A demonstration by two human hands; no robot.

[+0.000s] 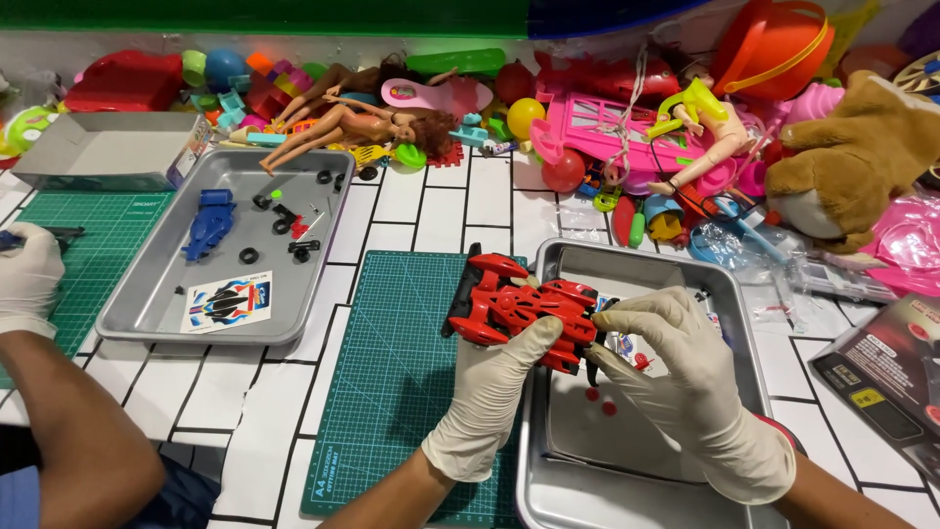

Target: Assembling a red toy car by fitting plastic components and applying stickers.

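Gripping red car [519, 306] from six with left hand [493, 392], right hand [676, 372] pinching its three-o'clock end, steadied over tray [729, 294].

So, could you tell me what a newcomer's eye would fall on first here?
Probably the red toy car, held by the left hand and right hand over a metal tray. Behind lies a bright heap of toys along the wall, and a second tray holds blue car parts.
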